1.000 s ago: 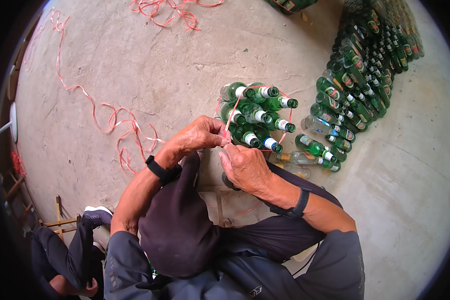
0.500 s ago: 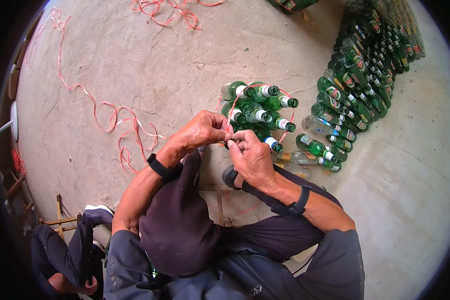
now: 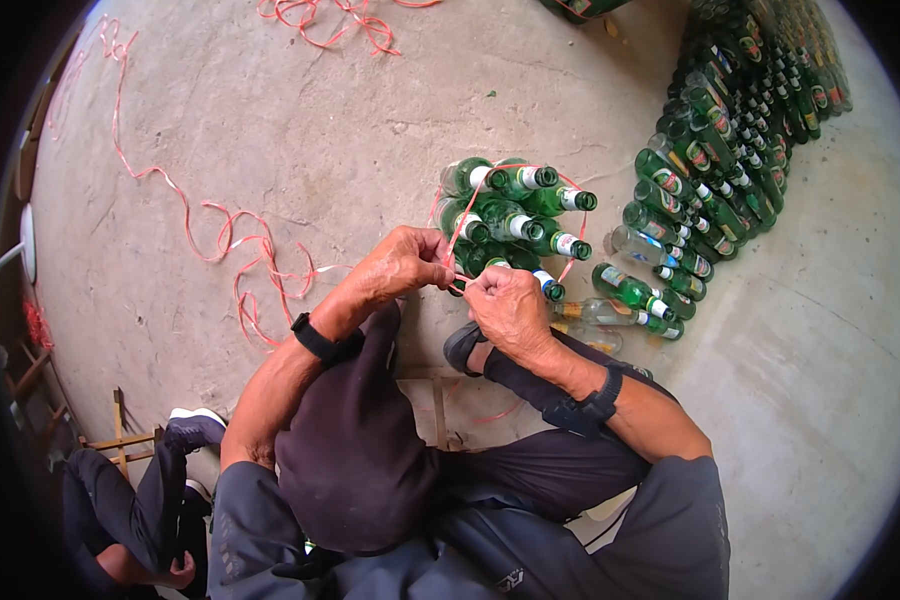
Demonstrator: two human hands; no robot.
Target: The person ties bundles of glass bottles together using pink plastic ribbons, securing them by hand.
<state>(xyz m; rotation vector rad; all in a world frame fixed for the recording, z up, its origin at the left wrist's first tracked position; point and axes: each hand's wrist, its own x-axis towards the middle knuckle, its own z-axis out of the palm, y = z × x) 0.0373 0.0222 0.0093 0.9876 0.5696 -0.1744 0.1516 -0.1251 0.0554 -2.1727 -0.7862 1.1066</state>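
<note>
As left hand, right hand pinch twine, loose bottles near bundle.

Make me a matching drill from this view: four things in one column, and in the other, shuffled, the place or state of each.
Things
1. Bunched bottles
2. Loose cord
3. Left hand and right hand
4. Stacked bottles

Places and states
A. In a long heap at the right of the view
B. With a thin pink strand looped around them
C. In curls on the floor at the left of the view
D. Close together, fingers bent inward

Right pairs: 1-B, 2-C, 3-D, 4-A
</note>
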